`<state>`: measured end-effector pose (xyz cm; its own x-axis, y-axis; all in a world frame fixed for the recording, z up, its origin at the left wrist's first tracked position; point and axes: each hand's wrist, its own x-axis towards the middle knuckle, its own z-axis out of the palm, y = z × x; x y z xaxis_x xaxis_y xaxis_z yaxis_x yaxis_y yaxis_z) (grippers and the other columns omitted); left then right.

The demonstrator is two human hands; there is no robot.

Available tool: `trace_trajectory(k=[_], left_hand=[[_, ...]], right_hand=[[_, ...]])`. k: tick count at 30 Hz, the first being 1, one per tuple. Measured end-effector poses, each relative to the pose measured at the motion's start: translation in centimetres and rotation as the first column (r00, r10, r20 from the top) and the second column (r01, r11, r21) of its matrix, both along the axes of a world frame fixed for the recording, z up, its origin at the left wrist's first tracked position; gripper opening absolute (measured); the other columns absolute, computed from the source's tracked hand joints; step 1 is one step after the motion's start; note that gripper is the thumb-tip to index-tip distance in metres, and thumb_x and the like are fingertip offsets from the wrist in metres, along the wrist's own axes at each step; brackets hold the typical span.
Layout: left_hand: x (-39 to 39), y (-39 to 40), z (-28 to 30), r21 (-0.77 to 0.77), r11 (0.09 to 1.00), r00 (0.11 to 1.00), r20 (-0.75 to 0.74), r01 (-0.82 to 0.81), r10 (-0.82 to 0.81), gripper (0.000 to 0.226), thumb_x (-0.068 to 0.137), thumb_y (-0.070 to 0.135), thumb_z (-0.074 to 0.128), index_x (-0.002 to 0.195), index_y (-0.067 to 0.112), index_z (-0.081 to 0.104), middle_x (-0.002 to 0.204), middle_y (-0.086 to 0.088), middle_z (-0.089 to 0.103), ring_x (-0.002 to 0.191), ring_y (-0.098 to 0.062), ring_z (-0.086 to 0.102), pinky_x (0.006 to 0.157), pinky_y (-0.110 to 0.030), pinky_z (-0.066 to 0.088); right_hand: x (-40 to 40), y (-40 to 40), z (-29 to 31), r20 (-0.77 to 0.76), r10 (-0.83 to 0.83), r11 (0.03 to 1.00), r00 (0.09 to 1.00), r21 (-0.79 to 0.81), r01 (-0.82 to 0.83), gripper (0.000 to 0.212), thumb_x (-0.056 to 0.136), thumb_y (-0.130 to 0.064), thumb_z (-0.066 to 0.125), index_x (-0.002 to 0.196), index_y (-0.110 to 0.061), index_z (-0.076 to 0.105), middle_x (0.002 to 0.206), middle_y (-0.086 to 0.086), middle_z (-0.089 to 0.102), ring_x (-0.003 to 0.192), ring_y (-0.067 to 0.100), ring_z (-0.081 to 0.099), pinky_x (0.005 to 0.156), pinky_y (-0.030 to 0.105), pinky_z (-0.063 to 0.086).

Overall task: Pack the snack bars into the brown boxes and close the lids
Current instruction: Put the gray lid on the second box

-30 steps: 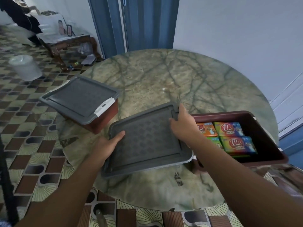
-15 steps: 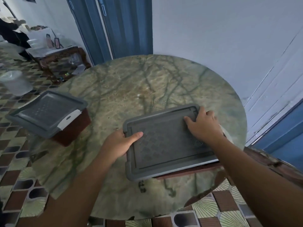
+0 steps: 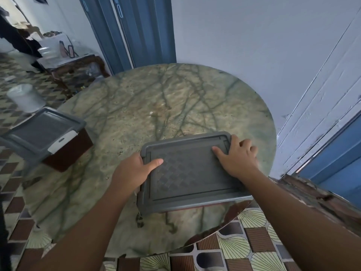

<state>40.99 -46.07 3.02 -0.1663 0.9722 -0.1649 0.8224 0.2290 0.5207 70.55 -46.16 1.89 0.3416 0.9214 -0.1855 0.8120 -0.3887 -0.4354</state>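
Note:
A grey lid (image 3: 191,173) lies flat on top of a brown box at the near right of the round marble table (image 3: 156,106). Only a thin strip of the box shows under the lid's front edge, and the snack bars inside are hidden. My left hand (image 3: 132,169) grips the lid's left edge, thumb on top. My right hand (image 3: 238,155) presses flat on the lid's far right corner, fingers spread. A second brown box (image 3: 72,151) with its grey lid (image 3: 39,132) and a white latch sits at the table's left edge.
The table's edge runs close under the near box on the right. A white wall and blue door frame stand behind the table. On the patterned tile floor to the left are a white bucket (image 3: 25,96) and a low wooden table (image 3: 72,65).
The lid moved right from beside the open box to on top of it, covering the snack bars. Both hands stayed on the lid, and my head view turned right.

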Motion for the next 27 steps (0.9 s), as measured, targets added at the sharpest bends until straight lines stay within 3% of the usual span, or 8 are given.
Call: trace_trajectory(k=[5, 7, 9, 12, 15, 18, 23, 27], left_hand=[[-0.7, 0.2, -1.1, 0.049, 0.997, 0.997, 0.062, -0.055, 0.052, 0.06, 0.076, 0.071, 0.074, 0.073, 0.017, 0.047, 0.067, 0.001, 0.051, 0.058, -0.018, 0.054, 0.057, -0.032, 0.04], [-0.6, -0.1, -1.7, 0.042, 0.995, 0.99, 0.107, -0.091, 0.086, 0.066, 0.068, 0.078, 0.074, 0.069, 0.019, 0.043, 0.064, 0.003, 0.046, 0.055, -0.016, 0.05, 0.055, -0.031, 0.039], [-0.5, -0.5, -2.9, 0.04, 0.981, 0.967, 0.182, -0.188, 0.178, 0.075, 0.063, 0.083, 0.073, 0.082, 0.016, 0.047, 0.076, 0.005, 0.052, 0.065, -0.014, 0.054, 0.06, -0.032, 0.042], [-0.2, -0.8, -3.5, -0.133, 0.946, 0.82, 0.472, -0.296, 0.323, 0.083, 0.066, 0.07, 0.084, 0.117, 0.012, 0.053, 0.107, 0.0, 0.064, 0.093, -0.018, 0.067, 0.082, -0.039, 0.056], [-0.3, -0.9, -3.1, -0.213, 0.957, 0.706, 0.647, -0.195, 0.288, 0.053, 0.074, 0.057, 0.085, 0.11, 0.019, 0.075, 0.1, -0.004, 0.079, 0.089, -0.023, 0.077, 0.084, -0.046, 0.062], [-0.1, -0.8, -2.9, -0.195, 0.967, 0.68, 0.688, -0.165, 0.255, 0.035, 0.084, 0.047, 0.081, 0.104, 0.018, 0.078, 0.094, -0.004, 0.08, 0.085, -0.023, 0.077, 0.08, -0.043, 0.062], [-0.4, -0.9, -3.1, -0.188, 0.97, 0.667, 0.704, -0.157, 0.244, 0.039, 0.084, 0.049, 0.08, 0.109, 0.018, 0.077, 0.096, -0.003, 0.079, 0.086, -0.023, 0.077, 0.08, -0.043, 0.063], [-1.7, -1.1, -2.7, -0.134, 0.981, 0.696, 0.692, -0.139, 0.193, 0.031, 0.089, 0.046, 0.076, 0.104, 0.02, 0.078, 0.092, 0.001, 0.08, 0.083, -0.017, 0.077, 0.071, -0.034, 0.06]], right_hand=[[0.1, 0.8, -0.7, -0.218, 0.041, 0.996, 0.975, -0.074, -0.058, 0.087, 0.095, -0.072, 0.047, 0.159, -0.028, 0.01, 0.15, 0.019, 0.033, 0.128, 0.043, 0.049, 0.1, 0.051, 0.046], [0.3, 0.5, -1.0, -0.243, 0.036, 0.996, 0.969, -0.068, -0.054, 0.088, 0.093, -0.075, 0.047, 0.159, -0.032, 0.009, 0.148, 0.018, 0.036, 0.122, 0.043, 0.054, 0.096, 0.05, 0.049], [0.4, 0.2, -1.4, -0.247, 0.018, 0.998, 0.969, -0.053, -0.032, 0.087, 0.089, -0.078, 0.049, 0.157, -0.037, 0.012, 0.141, 0.018, 0.042, 0.115, 0.044, 0.057, 0.096, 0.054, 0.052], [0.6, 0.2, -1.6, -0.273, -0.008, 0.999, 0.962, -0.048, -0.006, 0.085, 0.087, -0.079, 0.053, 0.153, -0.04, 0.016, 0.133, 0.019, 0.046, 0.111, 0.044, 0.058, 0.096, 0.057, 0.052], [0.3, 0.6, -1.6, -0.29, -0.006, 0.999, 0.957, -0.045, -0.007, 0.087, 0.086, -0.079, 0.054, 0.154, -0.042, 0.014, 0.133, 0.018, 0.047, 0.111, 0.042, 0.058, 0.095, 0.056, 0.053], [0.2, 0.7, -1.7, -0.287, -0.011, 0.999, 0.958, -0.042, -0.001, 0.091, 0.083, -0.083, 0.054, 0.153, -0.043, 0.012, 0.134, 0.018, 0.049, 0.109, 0.042, 0.06, 0.093, 0.056, 0.055], [-0.2, 0.6, -1.4, -0.25, -0.021, 0.998, 0.968, -0.054, 0.008, 0.09, 0.084, -0.082, 0.053, 0.154, -0.041, 0.014, 0.132, 0.018, 0.049, 0.107, 0.042, 0.059, 0.092, 0.055, 0.055], [-1.9, 0.3, -1.0, -0.241, -0.015, 0.999, 0.97, -0.053, 0.002, 0.085, 0.087, -0.08, 0.052, 0.152, -0.038, 0.016, 0.13, 0.018, 0.051, 0.105, 0.041, 0.06, 0.089, 0.051, 0.055]])
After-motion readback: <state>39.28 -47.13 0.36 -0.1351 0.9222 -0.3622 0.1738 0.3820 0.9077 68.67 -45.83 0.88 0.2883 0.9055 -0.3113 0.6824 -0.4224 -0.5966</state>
